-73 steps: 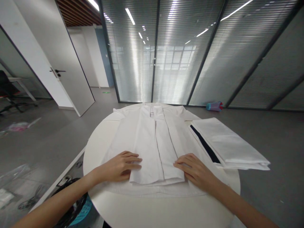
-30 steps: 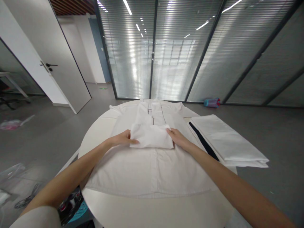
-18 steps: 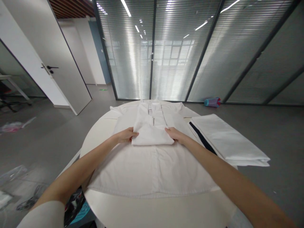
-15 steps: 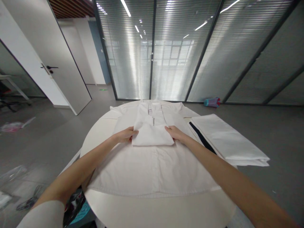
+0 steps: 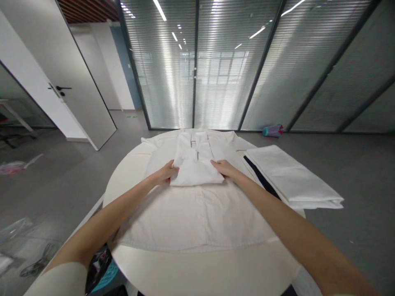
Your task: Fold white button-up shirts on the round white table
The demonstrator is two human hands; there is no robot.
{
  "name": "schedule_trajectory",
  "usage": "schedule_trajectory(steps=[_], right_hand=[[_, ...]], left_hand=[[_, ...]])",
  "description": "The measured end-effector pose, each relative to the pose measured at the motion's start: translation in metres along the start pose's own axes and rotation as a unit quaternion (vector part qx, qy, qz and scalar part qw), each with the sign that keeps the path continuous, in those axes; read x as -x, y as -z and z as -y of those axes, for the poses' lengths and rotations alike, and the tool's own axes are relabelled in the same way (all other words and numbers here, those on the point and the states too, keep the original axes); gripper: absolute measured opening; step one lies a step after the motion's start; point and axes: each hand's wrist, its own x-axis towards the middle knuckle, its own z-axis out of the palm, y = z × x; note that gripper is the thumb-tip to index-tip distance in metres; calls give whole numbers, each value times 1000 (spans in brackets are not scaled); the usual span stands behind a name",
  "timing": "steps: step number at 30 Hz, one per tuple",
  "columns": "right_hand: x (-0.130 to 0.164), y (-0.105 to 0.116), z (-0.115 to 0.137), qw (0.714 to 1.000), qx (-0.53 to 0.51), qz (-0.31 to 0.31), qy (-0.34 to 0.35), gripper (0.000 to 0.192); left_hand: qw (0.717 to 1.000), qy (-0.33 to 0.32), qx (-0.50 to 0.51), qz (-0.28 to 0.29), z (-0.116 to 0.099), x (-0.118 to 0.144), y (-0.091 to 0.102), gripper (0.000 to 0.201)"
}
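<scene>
Bare left hand [image 5: 165, 173] and bare right hand [image 5: 223, 167], pinching, thumbs [image 5: 217, 163] uppermost; both bare forearms [image 5: 262, 195] slant inward from near left and right.

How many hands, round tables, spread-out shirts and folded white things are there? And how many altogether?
Hands: 2, left hand and right hand
Round tables: 1, the white table
Spread-out shirts: 1, the shirt underneath
Folded white things: 2, the garment between the hands and the bundle counted as one
Total: 6
</scene>
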Motion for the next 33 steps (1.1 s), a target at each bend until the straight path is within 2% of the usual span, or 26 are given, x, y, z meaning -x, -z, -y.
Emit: schedule_trajectory(steps=[2, 6, 11, 14, 19, 25, 28, 31, 33], right_hand=[[17, 5, -4, 999, -52, 5, 8, 46], [46, 11, -21, 991, -111, 7, 69, 42], [52, 1, -34, 979, -143, -38, 143, 33], [47, -8, -35, 976, -160, -51, 141, 24], [43, -13, -34, 991, -50, -76, 94, 10], [48, -15, -33, 992, -7, -89, 91, 39], [52, -17, -32, 989, -8, -97, 108, 51], [54, -19, -33, 988, -9, -104, 116, 51], [54, -20, -34, 987, -6, -106, 118, 47]], left_hand=[[1000, -9, -8, -1, 2, 1, 0, 50], [1000, -22, -19, 3, 3, 3, -1, 51], [999, -27, -37, -4, 0, 7, -3, 54], [999, -25, -34, -6, -3, 8, -5, 54], [1000, -4, -24, 1, -6, 8, -5, 53], [1000, -4, 2, 13, -5, 9, -4, 68], [1000, -10, -23, -17, -5, 13, -4, 83], [994, -30, -92, -57, -9, 23, -1, 95], [987, -57, -142, -54, -13, 30, 4, 103]])
